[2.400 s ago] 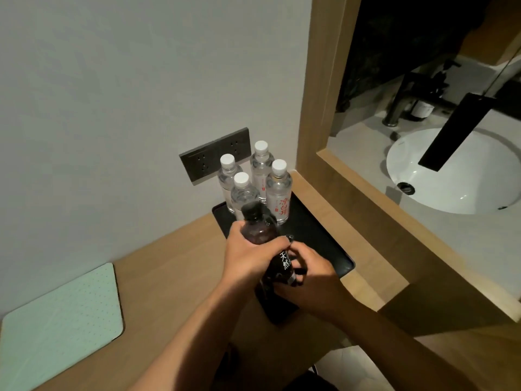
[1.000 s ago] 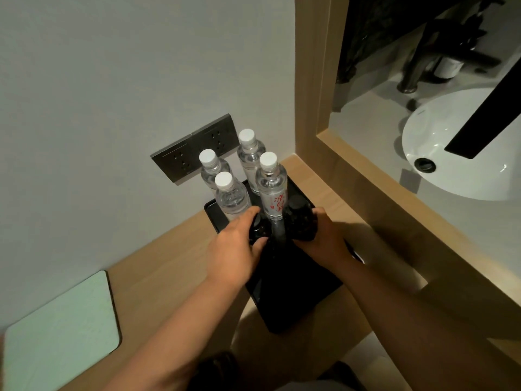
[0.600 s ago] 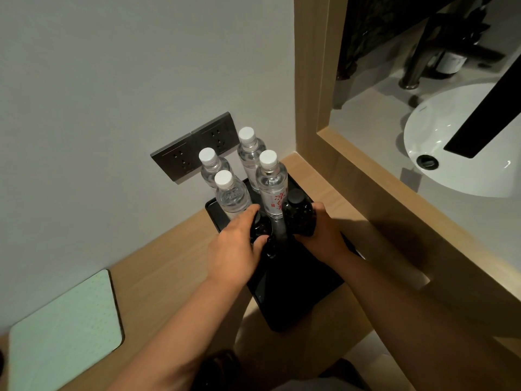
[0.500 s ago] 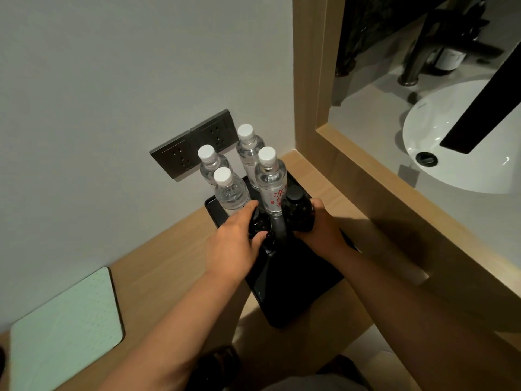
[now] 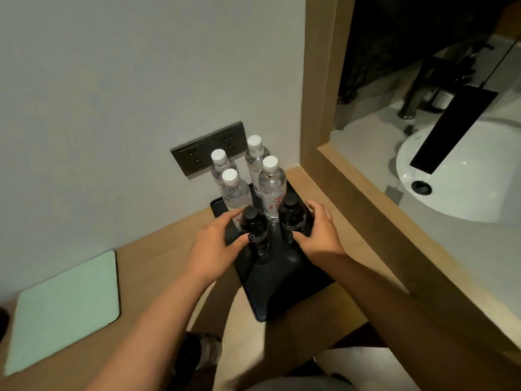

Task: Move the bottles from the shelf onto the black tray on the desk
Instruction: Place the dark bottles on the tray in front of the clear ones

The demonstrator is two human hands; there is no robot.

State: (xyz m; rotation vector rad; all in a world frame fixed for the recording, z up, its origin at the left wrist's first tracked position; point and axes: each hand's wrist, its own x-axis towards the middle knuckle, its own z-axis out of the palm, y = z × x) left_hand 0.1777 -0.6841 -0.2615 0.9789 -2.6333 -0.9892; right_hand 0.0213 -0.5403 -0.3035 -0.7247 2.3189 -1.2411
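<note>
The black tray (image 5: 287, 292) lies on the wooden desk (image 5: 158, 263) against the wall corner. Several clear water bottles with white caps (image 5: 272, 187) stand at its far end. Just in front of them, two dark bottles stand upright side by side on the tray. My left hand (image 5: 214, 246) wraps the left dark bottle (image 5: 253, 224), thumb in front and fingers behind. My right hand (image 5: 321, 232) cups the right dark bottle (image 5: 291, 213) from the right. The near half of the tray is bare.
A grey socket plate (image 5: 208, 149) is on the wall behind the bottles. A pale green mat (image 5: 64, 306) lies at the desk's left. A wooden frame (image 5: 366, 198) borders the desk on the right, with a white sink (image 5: 462, 176) and black faucet (image 5: 451, 128) beyond.
Earlier both hands held the dark bottles together above the tray's near end. The two bottles now stand apart on the tray behind the clear ones, and my hands have barely moved in the last half second.
</note>
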